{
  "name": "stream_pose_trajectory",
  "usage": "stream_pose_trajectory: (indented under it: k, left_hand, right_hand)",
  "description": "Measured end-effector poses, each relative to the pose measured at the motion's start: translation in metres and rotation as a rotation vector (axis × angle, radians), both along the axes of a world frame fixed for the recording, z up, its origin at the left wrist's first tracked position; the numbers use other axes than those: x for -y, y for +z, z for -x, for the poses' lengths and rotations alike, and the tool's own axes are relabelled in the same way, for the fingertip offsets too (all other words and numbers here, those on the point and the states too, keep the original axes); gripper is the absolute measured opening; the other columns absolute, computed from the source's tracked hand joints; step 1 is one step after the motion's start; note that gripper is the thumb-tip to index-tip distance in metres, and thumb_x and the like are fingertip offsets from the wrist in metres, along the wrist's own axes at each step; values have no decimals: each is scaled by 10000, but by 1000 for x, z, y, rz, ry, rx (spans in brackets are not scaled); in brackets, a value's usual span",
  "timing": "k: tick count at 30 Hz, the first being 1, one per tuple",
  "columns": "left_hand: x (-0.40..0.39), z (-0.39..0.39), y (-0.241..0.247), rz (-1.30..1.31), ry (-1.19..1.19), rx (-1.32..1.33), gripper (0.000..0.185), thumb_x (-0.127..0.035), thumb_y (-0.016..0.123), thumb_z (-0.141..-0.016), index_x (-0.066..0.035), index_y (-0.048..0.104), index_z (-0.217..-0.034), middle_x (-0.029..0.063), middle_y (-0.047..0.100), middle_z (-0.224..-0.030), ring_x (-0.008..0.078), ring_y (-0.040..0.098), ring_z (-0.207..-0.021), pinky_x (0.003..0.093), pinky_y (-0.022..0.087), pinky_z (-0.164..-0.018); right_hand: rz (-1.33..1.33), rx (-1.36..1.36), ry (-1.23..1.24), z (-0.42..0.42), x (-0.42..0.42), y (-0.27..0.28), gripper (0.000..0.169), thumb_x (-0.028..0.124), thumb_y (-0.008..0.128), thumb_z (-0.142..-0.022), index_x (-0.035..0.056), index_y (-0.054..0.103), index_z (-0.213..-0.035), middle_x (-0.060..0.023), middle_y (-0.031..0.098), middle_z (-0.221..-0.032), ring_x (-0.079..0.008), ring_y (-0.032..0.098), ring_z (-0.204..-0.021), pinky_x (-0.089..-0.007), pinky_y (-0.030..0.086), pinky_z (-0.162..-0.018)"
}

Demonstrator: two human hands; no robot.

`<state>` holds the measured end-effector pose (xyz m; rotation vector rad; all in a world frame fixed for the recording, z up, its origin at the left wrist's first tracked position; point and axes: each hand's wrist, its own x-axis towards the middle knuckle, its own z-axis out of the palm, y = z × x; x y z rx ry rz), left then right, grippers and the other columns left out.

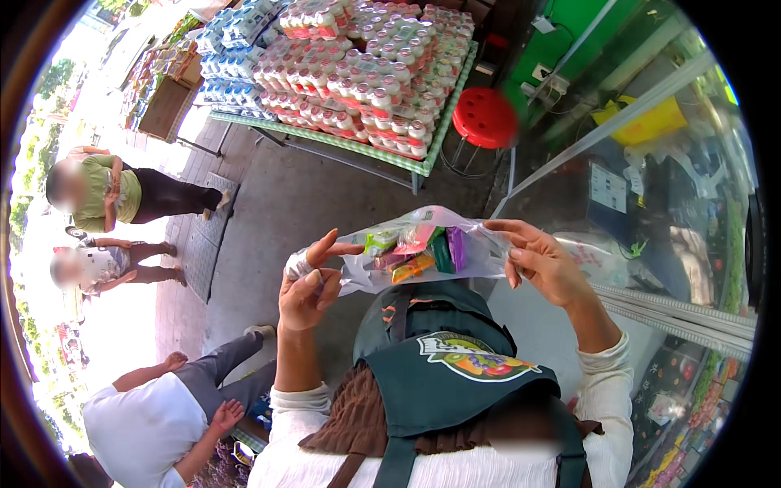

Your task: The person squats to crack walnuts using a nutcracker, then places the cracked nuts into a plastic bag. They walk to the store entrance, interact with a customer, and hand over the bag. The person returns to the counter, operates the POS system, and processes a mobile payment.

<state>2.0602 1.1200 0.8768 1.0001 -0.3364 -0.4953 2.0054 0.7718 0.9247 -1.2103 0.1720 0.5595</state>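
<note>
A translucent plastic bag is stretched sideways between my two hands, in front of my dark green apron. Inside it lie several small wrapped snacks: a purple packet, an orange packet, a pink packet and green ones. My left hand pinches the bag's left end, with whitish, plastic-like material looped around a finger. On the opposite side, my right hand grips the right end between thumb and fingers.
Shrink-wrapped bottles are stacked on a table with a green checked cloth. A red stool stands beside it. Glass panels rise at right, near a laptop. A person in white is close at lower left; two more people stand farther off.
</note>
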Motion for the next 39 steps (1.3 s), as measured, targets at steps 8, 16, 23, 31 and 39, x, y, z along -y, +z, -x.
stream_pose_trajectory:
  k: [8, 16, 23, 31, 39]
  left_hand:
    - [84, 89, 9, 65, -193, 88, 548, -307, 492, -854, -23, 430, -1318, 304, 548, -1112, 22, 377, -384, 145, 293, -376]
    - [224, 189, 26, -22, -484, 124, 534, -288, 545, -832, 73, 498, -1223, 292, 610, -985, 25, 375, -382, 192, 419, -549]
    - [365, 225, 34, -59, -775, 44, 591, -225, 554, -793, 51, 421, -1297, 240, 582, -1101, 7, 389, -452, 159, 369, -506]
    - [554, 229, 20, -172, -940, 15, 527, -130, 502, -830, 23, 392, -1322, 178, 594, -1105, 29, 408, -521, 153, 352, -500]
    - [719, 185, -10, -157, -891, -138, 431, -122, 479, -856, 95, 462, -1227, 185, 603, -1000, 58, 449, -613, 200, 408, -664]
  right_hand:
    - [27, -31, -20, 144, 85, 0, 466, 26, 444, -850, 27, 404, -1315, -128, 426, -1335, -105, 507, -653, -237, 460, -642]
    - [121, -110, -203, 302, 188, 26, 454, 44, 436, -844, 35, 425, -1298, -108, 439, -1341, -81, 481, -639, -210, 441, -625]
    - [88, -81, -768, 360, 283, 29, 450, 134, 440, -865, 17, 405, -1298, -139, 544, -1216, -63, 466, -582, -174, 405, -567]
    - [257, -110, -1356, 379, 420, 18, 395, 133, 406, -878, 12, 481, -1246, -162, 606, -1091, -72, 408, -562, -178, 370, -508]
    - [137, 91, -1572, 401, 509, -6, 475, 64, 379, -855, 7, 393, -1326, -148, 520, -1226, -86, 470, -629, -205, 427, -614]
